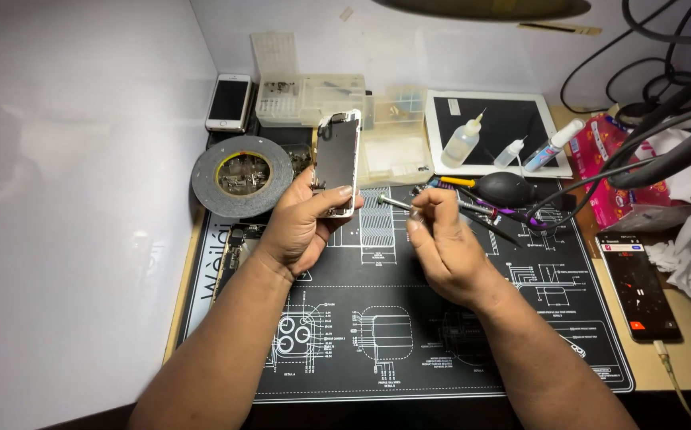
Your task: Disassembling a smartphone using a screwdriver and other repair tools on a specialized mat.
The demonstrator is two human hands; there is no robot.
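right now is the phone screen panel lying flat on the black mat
No, the left hand holds the phone screen panel upright above the black mat, while the right hand grips a screwdriver beside it.

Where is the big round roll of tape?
In the head view, the roll of tape lies on the left, at the black mat's top-left corner, below the white phone and beside the left hand.
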